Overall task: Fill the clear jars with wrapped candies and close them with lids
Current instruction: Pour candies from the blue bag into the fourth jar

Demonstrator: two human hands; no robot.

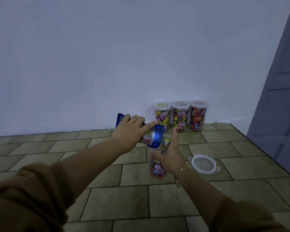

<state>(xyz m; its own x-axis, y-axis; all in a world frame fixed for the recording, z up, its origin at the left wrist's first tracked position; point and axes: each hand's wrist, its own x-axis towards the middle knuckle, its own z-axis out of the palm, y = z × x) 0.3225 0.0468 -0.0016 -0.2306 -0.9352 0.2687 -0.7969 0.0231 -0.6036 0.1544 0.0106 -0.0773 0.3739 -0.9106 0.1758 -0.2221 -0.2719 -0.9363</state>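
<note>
My left hand [132, 131] is curled over a shiny blue candy bag [155, 137], tipping its open mouth down toward the rim of the clear plastic jar [156, 164] standing on the floor in front of me. My right hand [170, 153] cups the jar's right side near the top, thumb across the front and fingers reaching up past the rim, steadying it. Wrapped candies [156, 169] sit in the jar's lower part, so I judge the pouring step is under way and the jar is well short of full. The light is dim, and I cannot tell for sure whether candies are dropping from the bag at this instant.

Next I would need to keep the bag mouth over the jar opening, since the rim is narrow and sweets could spill onto the tan stone floor tiles [174, 198]. After that comes the round clear lid with clip tabs [203, 164], lying flat on the tiles just right of the jar, within easy reach of my right hand.

Farther off, three filled and lidded jars [180, 115] stand in a row against the pale wall [124, 56], well apart from the working jar. A grey door [278, 97] bounds the right side. The near tiles and those to the left give room to move.
</note>
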